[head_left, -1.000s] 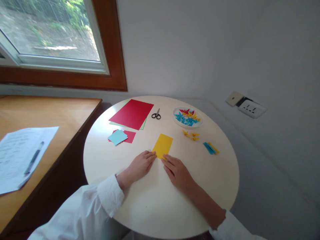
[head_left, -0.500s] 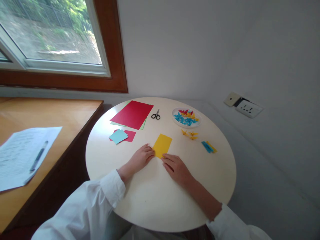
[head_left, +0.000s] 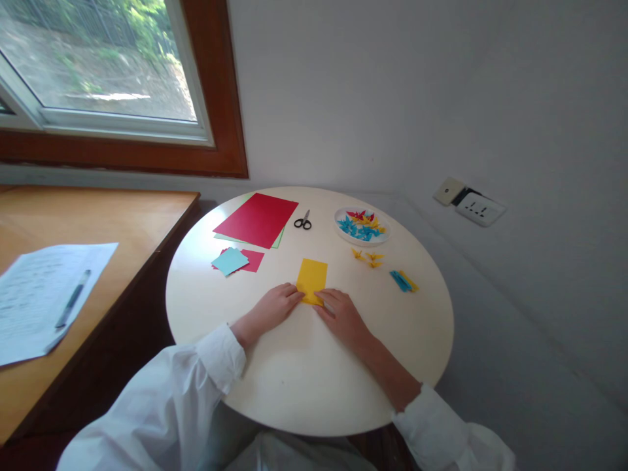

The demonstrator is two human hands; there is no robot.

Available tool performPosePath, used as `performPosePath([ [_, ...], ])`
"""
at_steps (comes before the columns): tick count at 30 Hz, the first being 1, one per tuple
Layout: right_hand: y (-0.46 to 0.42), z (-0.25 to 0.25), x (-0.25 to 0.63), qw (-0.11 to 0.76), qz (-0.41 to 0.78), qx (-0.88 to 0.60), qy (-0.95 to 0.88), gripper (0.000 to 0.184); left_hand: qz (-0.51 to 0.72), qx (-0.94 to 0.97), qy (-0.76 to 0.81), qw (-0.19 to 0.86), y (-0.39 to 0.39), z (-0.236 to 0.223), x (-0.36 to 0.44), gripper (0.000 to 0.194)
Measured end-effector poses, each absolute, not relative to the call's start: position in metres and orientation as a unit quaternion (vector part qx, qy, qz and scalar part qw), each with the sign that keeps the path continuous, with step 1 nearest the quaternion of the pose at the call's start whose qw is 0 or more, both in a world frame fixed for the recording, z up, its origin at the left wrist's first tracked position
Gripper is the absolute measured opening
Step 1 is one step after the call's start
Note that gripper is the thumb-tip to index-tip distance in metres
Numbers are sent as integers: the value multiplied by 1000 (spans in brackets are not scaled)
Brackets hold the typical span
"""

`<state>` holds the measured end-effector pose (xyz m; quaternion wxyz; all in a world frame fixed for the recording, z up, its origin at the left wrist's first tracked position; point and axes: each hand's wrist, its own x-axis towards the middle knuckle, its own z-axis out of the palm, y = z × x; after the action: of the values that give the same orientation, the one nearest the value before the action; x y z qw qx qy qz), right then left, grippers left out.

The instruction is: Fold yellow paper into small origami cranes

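Note:
A yellow sheet of paper [head_left: 313, 276] lies on the round white table in front of me. Along its near edge runs a narrow strip that looks folded over. My left hand [head_left: 275, 307] is closed on the near left corner, fingertips pinching the paper. At the near right corner my right hand [head_left: 342, 317] grips the same edge, thumb below and fingers on top. The undersides of the fingertips are hidden. Right of the sheet stand a few small yellow paper cranes [head_left: 373, 257], with blue and yellow folded paper strips [head_left: 403, 281] beyond them.
At the back of the white table [head_left: 304, 392] sit a dish [head_left: 338, 234] of coloured paper cranes, scissors [head_left: 303, 223] and a large red sheet [head_left: 258, 219] over green paper. Light blue squares [head_left: 229, 261] lie on red ones at left. A wooden desk [head_left: 147, 216] holds papers and a pen [head_left: 73, 299].
The yellow sheet has turned so that its near edge faces me squarely. My right hand has shifted slightly up along with it, and both hands now hold the near corners.

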<state>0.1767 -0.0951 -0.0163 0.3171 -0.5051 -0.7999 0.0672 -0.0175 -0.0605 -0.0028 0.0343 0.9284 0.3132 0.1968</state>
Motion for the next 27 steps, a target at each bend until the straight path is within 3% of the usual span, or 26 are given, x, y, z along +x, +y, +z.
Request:
performPosePath([
  [6,-85,-14,168,351,93,-516,-776,14,227,918,317,67,-58,-3,-15,20],
  [11,-73,-8,162,428,164,-511,-728,12,271,896,343,82,-51,-1,-13,17],
  [15,-54,1,161,502,236,-520,-649,27,308,875,360,95,-39,13,-10,18],
  [20,-30,16,167,512,323,-525,-599,49,349,840,393,139,-21,38,-3,15],
  [27,-14,20,164,562,461,-456,-513,48,377,818,386,198,-10,40,1,10],
])
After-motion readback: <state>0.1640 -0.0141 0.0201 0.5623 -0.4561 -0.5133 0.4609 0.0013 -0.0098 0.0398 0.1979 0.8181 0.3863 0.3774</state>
